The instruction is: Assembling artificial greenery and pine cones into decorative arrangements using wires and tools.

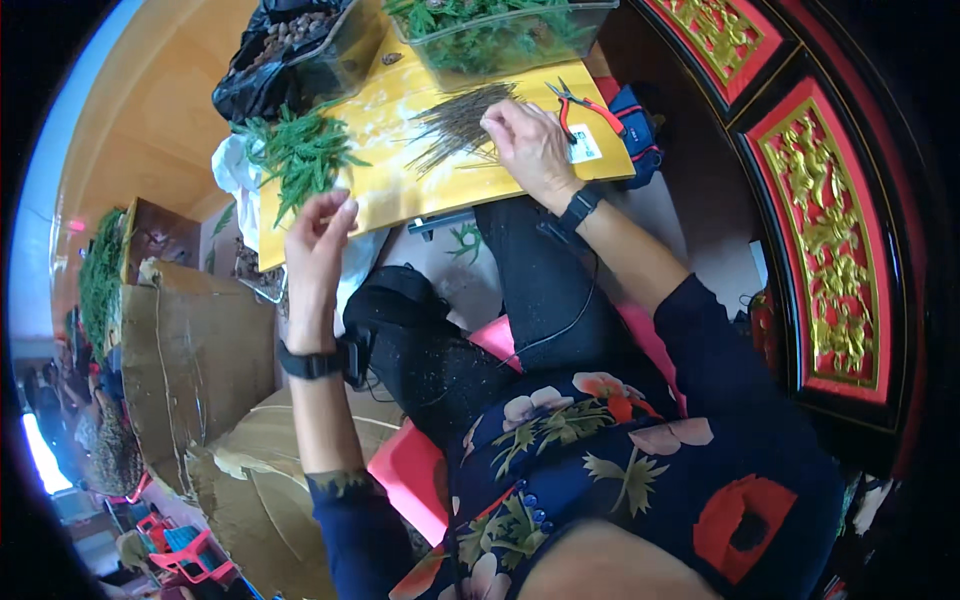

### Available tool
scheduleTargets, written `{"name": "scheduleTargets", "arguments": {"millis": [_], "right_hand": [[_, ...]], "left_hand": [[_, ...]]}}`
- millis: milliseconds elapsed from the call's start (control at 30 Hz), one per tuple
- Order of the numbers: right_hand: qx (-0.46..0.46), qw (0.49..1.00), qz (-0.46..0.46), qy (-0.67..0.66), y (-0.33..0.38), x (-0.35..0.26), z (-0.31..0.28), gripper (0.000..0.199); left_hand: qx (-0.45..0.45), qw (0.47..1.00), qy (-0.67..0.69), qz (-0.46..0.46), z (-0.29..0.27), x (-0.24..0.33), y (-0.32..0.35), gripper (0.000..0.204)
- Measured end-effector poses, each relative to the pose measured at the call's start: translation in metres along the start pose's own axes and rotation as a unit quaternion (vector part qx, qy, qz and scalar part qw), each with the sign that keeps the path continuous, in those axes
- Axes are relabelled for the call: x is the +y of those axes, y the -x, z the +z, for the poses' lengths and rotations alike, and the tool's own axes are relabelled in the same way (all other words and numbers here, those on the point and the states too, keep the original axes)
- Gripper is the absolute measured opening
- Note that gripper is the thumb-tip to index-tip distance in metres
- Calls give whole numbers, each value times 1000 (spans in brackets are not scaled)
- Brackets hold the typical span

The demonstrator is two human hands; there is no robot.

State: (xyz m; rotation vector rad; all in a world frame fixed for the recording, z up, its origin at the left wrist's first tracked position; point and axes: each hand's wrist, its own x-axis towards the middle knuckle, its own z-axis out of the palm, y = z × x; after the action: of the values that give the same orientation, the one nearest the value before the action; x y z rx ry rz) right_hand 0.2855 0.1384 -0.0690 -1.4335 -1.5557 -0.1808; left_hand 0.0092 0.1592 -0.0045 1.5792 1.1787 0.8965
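- Right hand lies palm down on the yellow board, fingers curled onto the bundle of thin dark wire stems; looks like it picks or pinches a stem out, grip itself hidden under the knuckles, so cannot tell if it is closed on one.
- Left hand is raised off the near-left edge of the board, fingertips pinched together; whether a thin stem or sprig sits between them is too small to tell.
- Green sprigs lie in a loose pile on the left end of the board, just beyond the left hand.
- Progress, judged: early to middle. Wire bundle is large, sprig pile is loose, no finished assembled pieces visible on the board.
- Left to do, judged: most of the stems and most of the greenery remain unpaired.
- Red-handled pliers rest on the board right of the right hand, untouched.
- Clear plastic tub full of more greenery stands at the far edge of the board; black bag of brownish bits sits to its left.
- Surface: the board is a small low one above the person's knees, glossy, partly cluttered.
- Room: person sits on a pink seat; cardboard boxes at the left, one with green material; red and gold carved panel at the right; wooden floor beyond.
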Motion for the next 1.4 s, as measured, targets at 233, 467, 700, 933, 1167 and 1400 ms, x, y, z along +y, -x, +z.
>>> {"name": "scheduleTargets", "arguments": {"millis": [233,467,700,933,1167,1400], "right_hand": [[112,960,187,-176,24,-22,5,7],[22,962,191,-194,38,-53,1,5],[-21,895,289,-340,41,-63,1,3],[-50,919,268,-283,50,-67,8,10],[-83,943,219,-235,53,-87,0,15],[-99,936,178,-287,68,-130,-9,11]], "left_hand": [[-1,913,-388,129,35,-6,-172,37],[8,848,-502,169,83,-48,-283,34],[-13,844,-514,152,91,-54,-300,29],[34,930,-346,122,51,-11,-231,22],[-15,977,205,-53,28,-3,-55,21],[23,921,377,-100,35,-29,51,29]]}}
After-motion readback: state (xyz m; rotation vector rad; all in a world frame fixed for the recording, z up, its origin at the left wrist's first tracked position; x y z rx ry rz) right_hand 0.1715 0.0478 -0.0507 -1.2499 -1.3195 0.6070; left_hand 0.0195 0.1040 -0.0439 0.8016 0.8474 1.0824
